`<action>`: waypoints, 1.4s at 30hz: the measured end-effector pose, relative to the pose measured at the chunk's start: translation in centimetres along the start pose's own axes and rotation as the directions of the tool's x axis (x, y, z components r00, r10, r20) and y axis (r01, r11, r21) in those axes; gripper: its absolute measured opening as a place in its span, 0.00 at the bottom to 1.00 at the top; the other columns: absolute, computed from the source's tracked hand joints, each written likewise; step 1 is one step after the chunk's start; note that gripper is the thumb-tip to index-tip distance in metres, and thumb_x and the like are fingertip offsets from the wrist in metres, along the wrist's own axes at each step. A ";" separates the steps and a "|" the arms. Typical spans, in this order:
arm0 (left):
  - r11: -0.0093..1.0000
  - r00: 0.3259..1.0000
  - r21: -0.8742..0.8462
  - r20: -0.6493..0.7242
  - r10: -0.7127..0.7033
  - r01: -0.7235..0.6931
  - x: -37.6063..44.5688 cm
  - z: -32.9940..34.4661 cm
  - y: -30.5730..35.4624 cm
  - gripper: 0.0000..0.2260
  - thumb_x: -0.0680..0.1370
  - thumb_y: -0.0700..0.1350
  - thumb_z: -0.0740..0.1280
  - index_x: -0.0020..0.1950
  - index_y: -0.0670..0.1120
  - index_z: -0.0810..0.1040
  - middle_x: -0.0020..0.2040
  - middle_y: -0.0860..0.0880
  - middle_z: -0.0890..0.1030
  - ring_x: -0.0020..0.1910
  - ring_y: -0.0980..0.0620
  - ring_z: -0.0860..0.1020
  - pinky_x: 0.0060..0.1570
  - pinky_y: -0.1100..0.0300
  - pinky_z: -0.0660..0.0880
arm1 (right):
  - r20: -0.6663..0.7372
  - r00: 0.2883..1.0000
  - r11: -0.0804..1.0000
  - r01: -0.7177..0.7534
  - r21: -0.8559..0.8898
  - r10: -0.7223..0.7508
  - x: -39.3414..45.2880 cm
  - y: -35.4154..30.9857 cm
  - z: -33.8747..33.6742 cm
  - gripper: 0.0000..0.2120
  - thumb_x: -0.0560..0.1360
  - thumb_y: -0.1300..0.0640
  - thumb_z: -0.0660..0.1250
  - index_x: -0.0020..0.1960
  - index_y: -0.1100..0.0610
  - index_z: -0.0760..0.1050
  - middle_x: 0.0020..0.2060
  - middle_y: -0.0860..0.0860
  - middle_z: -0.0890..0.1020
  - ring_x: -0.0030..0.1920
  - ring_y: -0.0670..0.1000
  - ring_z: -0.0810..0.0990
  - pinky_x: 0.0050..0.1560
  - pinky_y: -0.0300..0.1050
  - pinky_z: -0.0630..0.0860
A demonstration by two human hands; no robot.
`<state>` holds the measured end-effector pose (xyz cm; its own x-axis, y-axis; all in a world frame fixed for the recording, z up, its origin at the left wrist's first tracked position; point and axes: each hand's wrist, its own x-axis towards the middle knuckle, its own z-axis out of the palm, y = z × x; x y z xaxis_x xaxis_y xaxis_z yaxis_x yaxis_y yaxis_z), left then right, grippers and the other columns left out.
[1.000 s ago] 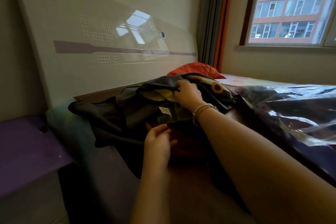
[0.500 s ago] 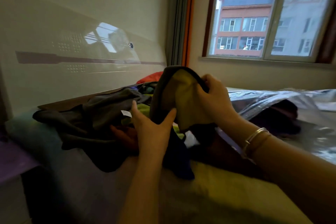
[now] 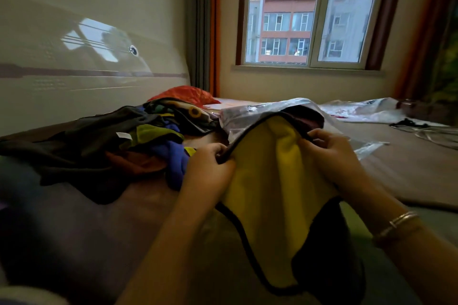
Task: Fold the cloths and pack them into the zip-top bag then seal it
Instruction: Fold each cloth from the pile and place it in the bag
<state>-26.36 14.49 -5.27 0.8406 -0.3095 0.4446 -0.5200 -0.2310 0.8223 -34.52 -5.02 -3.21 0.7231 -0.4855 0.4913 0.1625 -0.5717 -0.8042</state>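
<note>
A yellow cloth with a dark edge (image 3: 275, 176) hangs in front of me above the bed. My left hand (image 3: 210, 168) pinches its left edge and my right hand (image 3: 332, 153) grips its upper right edge. Behind it lies the clear zip-top bag (image 3: 250, 114) with dark cloth inside; much of it is hidden by the yellow cloth. A loose pile of dark, blue and patterned cloths (image 3: 119, 141) lies on the bed to the left.
The bed (image 3: 409, 168) runs right toward a window wall. A white headboard (image 3: 74, 82) stands on the left. An orange-red cushion (image 3: 188, 94) sits behind the pile. More clear plastic (image 3: 366, 109) and a dark cable (image 3: 409, 124) lie at far right.
The yellow cloth has been lifted off the pile and spread out toward me between both hands. The view has swung right, toward the window.
</note>
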 end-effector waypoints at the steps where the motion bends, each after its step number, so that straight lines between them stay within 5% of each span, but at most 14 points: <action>1: 1.000 0.999 0.008 0.033 -0.021 0.021 -0.2 0.5 -0.1 0.06 0.76 0.39 0.65 0.42 0.46 0.80 0.39 0.43 0.82 0.39 0.46 0.79 0.38 0.53 0.73 | 0.009 1.000 0.995 0.010 -0.102 -0.009 -0.3 0.9 -0.4 0.07 0.76 0.59 0.68 0.39 0.52 0.78 0.38 0.56 0.82 0.39 0.52 0.79 0.45 0.47 0.76; 5: 0.997 0.993 0.023 0.096 -0.073 0.071 0.0 2.1 -0.2 0.06 0.78 0.43 0.64 0.45 0.44 0.79 0.42 0.42 0.82 0.42 0.45 0.79 0.42 0.52 0.73 | 0.007 0.998 0.880 0.052 -0.472 -0.055 -0.7 2.5 -2.0 0.04 0.75 0.56 0.68 0.48 0.54 0.81 0.40 0.50 0.82 0.43 0.51 0.80 0.49 0.50 0.77; 8: 0.989 0.982 0.059 0.123 -0.140 0.134 1.0 2.9 -0.5 0.02 0.78 0.42 0.62 0.49 0.46 0.73 0.41 0.49 0.77 0.41 0.50 0.75 0.37 0.59 0.69 | 0.009 0.998 0.810 0.056 -0.583 -0.062 -0.6 2.9 -3.1 0.07 0.76 0.54 0.66 0.51 0.53 0.80 0.40 0.48 0.80 0.44 0.51 0.80 0.49 0.53 0.78; 11: 0.976 0.972 0.081 0.104 -0.211 0.203 1.9 3.0 -1.1 0.03 0.78 0.43 0.63 0.50 0.46 0.71 0.42 0.50 0.75 0.43 0.51 0.74 0.34 0.61 0.68 | 0.039 0.996 0.810 -0.043 -0.584 0.081 0.0 3.1 -3.9 0.06 0.77 0.56 0.65 0.53 0.55 0.78 0.45 0.53 0.80 0.45 0.53 0.79 0.47 0.49 0.77; 16: 0.979 0.967 0.034 0.151 -0.203 0.200 2.3 2.5 -2.3 0.03 0.76 0.42 0.68 0.43 0.46 0.75 0.43 0.44 0.79 0.44 0.47 0.78 0.43 0.55 0.75 | 0.175 0.874 0.891 -0.437 -0.119 0.453 0.3 2.3 -4.8 0.10 0.76 0.64 0.66 0.57 0.58 0.72 0.45 0.57 0.76 0.42 0.54 0.78 0.43 0.47 0.76; 18: 0.966 0.959 -0.124 0.205 -0.197 0.226 1.9 2.2 -2.1 0.03 0.76 0.43 0.70 0.43 0.45 0.77 0.44 0.42 0.81 0.42 0.46 0.79 0.41 0.55 0.78 | 0.202 0.891 0.910 -0.414 -0.004 0.407 0.5 1.9 -5.0 0.08 0.77 0.67 0.63 0.54 0.59 0.73 0.44 0.57 0.75 0.38 0.51 0.74 0.38 0.41 0.72; 20: 0.924 0.943 -0.268 0.266 -0.200 0.272 1.3 2.1 -1.6 0.04 0.76 0.43 0.70 0.47 0.43 0.80 0.44 0.42 0.82 0.38 0.48 0.79 0.29 0.62 0.77 | 0.254 0.910 0.913 -0.374 0.160 0.328 0.2 1.5 -4.9 0.08 0.78 0.67 0.60 0.48 0.58 0.76 0.44 0.59 0.74 0.38 0.53 0.73 0.36 0.40 0.71; 23: 0.863 0.942 -0.410 0.276 -0.192 0.295 0.9 2.7 -0.8 0.04 0.74 0.43 0.71 0.46 0.43 0.82 0.44 0.43 0.83 0.37 0.49 0.80 0.36 0.60 0.78 | 0.433 0.867 0.823 -0.424 0.379 0.247 -1.3 0.4 -4.2 0.14 0.79 0.69 0.55 0.49 0.61 0.79 0.43 0.58 0.83 0.42 0.55 0.84 0.39 0.44 0.82; 26: 0.878 0.962 -0.408 0.210 -0.176 0.250 0.9 3.4 -0.7 0.01 0.74 0.42 0.72 0.43 0.45 0.82 0.44 0.43 0.84 0.45 0.47 0.82 0.49 0.54 0.78 | 0.491 0.854 0.925 -0.313 0.215 0.175 -2.3 -0.1 -2.3 0.12 0.76 0.72 0.60 0.55 0.63 0.77 0.49 0.59 0.84 0.47 0.54 0.85 0.46 0.44 0.81; 29: 0.875 0.947 -0.393 0.256 -0.192 0.283 0.6 3.6 -0.7 0.02 0.74 0.41 0.72 0.45 0.44 0.82 0.47 0.41 0.84 0.51 0.42 0.81 0.57 0.49 0.76 | 0.343 0.931 0.992 -0.114 -0.062 0.128 -2.4 0.7 -0.6 0.10 0.70 0.64 0.73 0.50 0.60 0.77 0.43 0.60 0.84 0.40 0.53 0.82 0.42 0.45 0.79; 31: 0.883 0.940 -0.362 0.273 -0.205 0.298 0.6 3.7 -0.7 0.02 0.74 0.42 0.72 0.46 0.45 0.82 0.49 0.41 0.84 0.53 0.41 0.81 0.59 0.46 0.76 | 0.277 0.961 0.949 0.078 -0.305 0.010 -2.3 1.3 0.2 0.11 0.67 0.55 0.76 0.42 0.54 0.76 0.37 0.51 0.79 0.38 0.49 0.77 0.40 0.44 0.74; 34: 0.890 0.933 -0.336 0.288 -0.215 0.309 0.8 3.5 -0.8 0.01 0.74 0.43 0.72 0.45 0.48 0.82 0.50 0.43 0.84 0.54 0.43 0.81 0.59 0.46 0.76 | 0.277 0.943 0.832 0.299 -0.466 -0.184 -2.3 2.0 0.9 0.12 0.67 0.47 0.74 0.35 0.47 0.71 0.42 0.47 0.71 0.47 0.49 0.68 0.46 0.41 0.68; 37: 0.883 0.919 -0.335 0.331 -0.215 0.328 0.9 3.3 -0.9 0.04 0.75 0.42 0.71 0.48 0.45 0.83 0.50 0.41 0.84 0.53 0.42 0.81 0.58 0.48 0.77 | 0.358 0.872 0.784 0.467 -0.410 -0.333 -2.4 2.1 1.4 0.09 0.70 0.46 0.72 0.41 0.49 0.75 0.50 0.43 0.69 0.54 0.47 0.66 0.56 0.43 0.69; 42: 0.902 0.924 -0.324 0.342 -0.169 0.285 0.9 2.7 -1.1 0.07 0.75 0.41 0.70 0.52 0.44 0.83 0.49 0.41 0.84 0.49 0.44 0.82 0.55 0.51 0.78 | 0.497 0.776 0.851 0.509 -0.131 -0.388 -2.5 1.6 1.9 0.05 0.76 0.55 0.68 0.51 0.51 0.80 0.46 0.43 0.81 0.48 0.44 0.79 0.51 0.46 0.78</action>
<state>-25.45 11.96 -6.78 0.8128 -0.5627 0.1507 -0.1810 0.0019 0.9835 -34.83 -3.51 -6.39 0.8320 0.1736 0.5269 0.4183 -0.8202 -0.3903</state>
